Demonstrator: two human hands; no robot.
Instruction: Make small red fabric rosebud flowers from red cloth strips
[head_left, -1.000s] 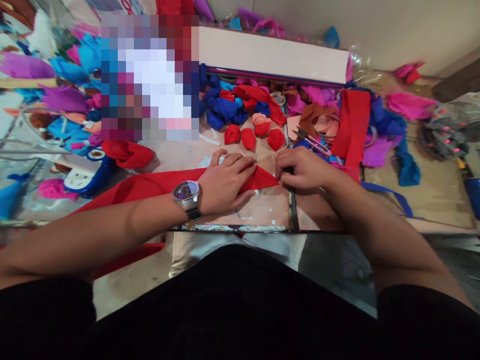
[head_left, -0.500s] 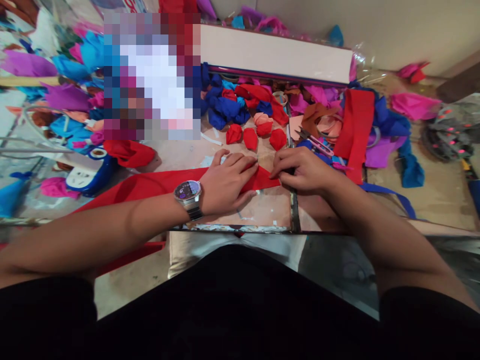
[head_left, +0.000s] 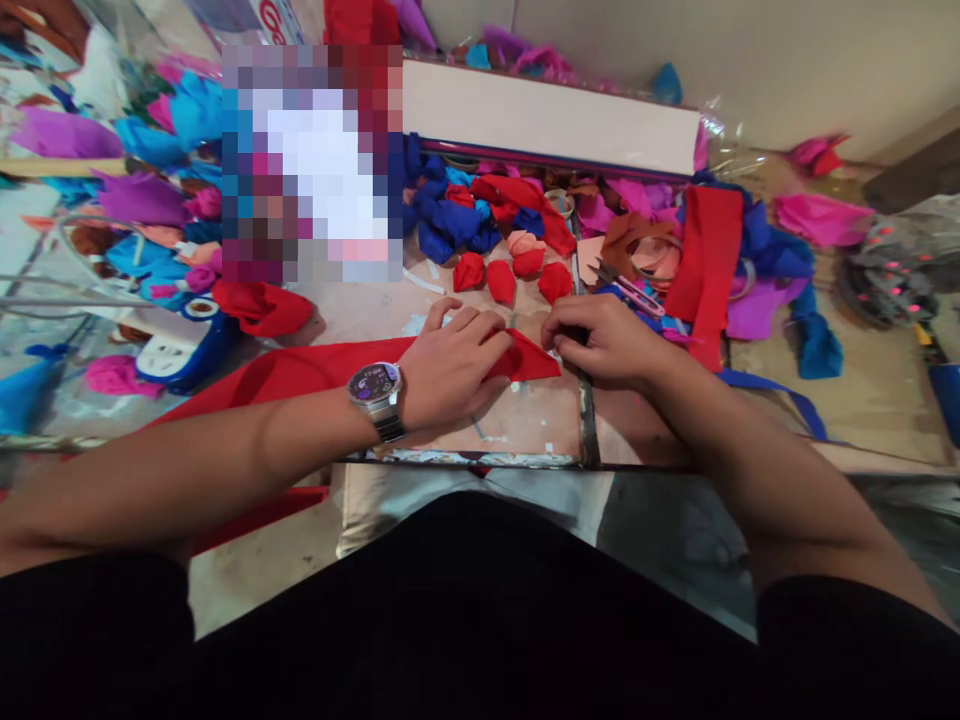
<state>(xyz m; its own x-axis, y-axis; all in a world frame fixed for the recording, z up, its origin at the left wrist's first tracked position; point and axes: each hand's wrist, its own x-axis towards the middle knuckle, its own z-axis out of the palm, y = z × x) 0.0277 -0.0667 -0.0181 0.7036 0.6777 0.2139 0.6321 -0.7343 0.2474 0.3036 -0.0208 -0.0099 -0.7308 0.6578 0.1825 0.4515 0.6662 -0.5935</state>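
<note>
While your left hand (head_left: 457,362) rests spread on the long red cloth-like strip (head_left: 322,362), its tip (head_left: 534,360) now looks blunter, apparently refolded; your right hand (head_left: 604,335) curls beside it, pinch unclear.

Red strip (head_left: 315,368): part covered by left hand (head_left: 457,365), left end lost behind forearm (head_left: 225,450); right hand (head_left: 589,335): fingertip contact with strip uncertain; far-left patch (head_left: 311,160): pixelated, contents masked; watch (head_left: 375,384): smaller dial marks illegible; dark bundle (head_left: 889,270), right: blurred; blue item (head_left: 946,395): cut by right edge.
</note>
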